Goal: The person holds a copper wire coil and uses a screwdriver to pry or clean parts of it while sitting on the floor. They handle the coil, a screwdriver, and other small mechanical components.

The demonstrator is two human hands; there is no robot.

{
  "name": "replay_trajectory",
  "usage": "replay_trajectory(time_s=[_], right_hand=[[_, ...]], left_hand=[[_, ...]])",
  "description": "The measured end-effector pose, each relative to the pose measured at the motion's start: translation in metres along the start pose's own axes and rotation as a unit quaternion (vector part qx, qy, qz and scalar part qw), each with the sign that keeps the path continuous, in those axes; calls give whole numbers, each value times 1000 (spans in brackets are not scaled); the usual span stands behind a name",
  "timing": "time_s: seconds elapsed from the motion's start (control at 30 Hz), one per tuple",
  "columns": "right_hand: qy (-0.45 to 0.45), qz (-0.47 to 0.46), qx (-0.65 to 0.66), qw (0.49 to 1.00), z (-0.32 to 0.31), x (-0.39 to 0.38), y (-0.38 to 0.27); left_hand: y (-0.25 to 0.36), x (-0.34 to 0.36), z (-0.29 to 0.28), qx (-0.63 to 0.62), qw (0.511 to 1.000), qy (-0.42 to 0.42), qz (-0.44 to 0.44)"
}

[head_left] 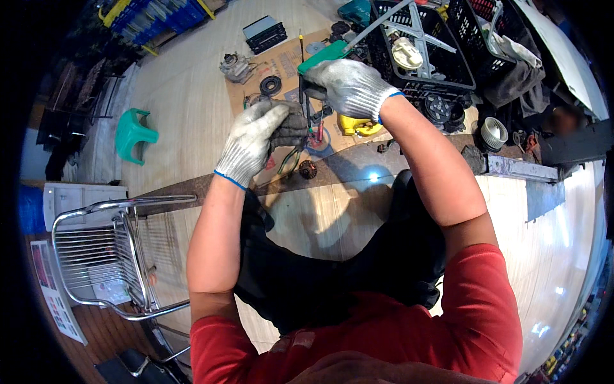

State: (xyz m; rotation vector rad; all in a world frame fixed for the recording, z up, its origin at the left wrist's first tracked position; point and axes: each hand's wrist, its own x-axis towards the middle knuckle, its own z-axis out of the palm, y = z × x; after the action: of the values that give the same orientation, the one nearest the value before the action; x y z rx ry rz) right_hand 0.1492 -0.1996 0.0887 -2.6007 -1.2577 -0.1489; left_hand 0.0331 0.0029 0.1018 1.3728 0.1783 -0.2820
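My right hand, in a white knit glove with a blue cuff, is closed beside a green-handled tool. A long flat grey bar seems to run up from that tool toward the crate. My left hand, in a matching glove with darkened fingers, is curled just left of it; what its fingers hold, if anything, is hidden. A thin dark rod with a yellow tip stands out beyond the hands. Below them lie green-handled pliers, a red-handled tool, a yellow object and a small round copper-coloured part.
Cardboard lies under a black ring and a metal motor-like part. A black box sits behind. Black crates fill the far right, near a white fan wheel. Leftward stand a green stool and a chrome chair.
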Motion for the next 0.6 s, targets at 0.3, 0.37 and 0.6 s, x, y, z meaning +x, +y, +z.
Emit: replay_trajectory(time_s=[0.3,0.37,0.6], right_hand=[[74,144,173,972,-25,-3,-24],[36,143,235,961,-22,-6,-34],[-61,131,320,936,0,-4,-50]], left_hand=[[-13,10,-20,-66,991,64,100],[-11,13,-16,-79,980,91,155],[-8,20,-25,-195,956,82,204]])
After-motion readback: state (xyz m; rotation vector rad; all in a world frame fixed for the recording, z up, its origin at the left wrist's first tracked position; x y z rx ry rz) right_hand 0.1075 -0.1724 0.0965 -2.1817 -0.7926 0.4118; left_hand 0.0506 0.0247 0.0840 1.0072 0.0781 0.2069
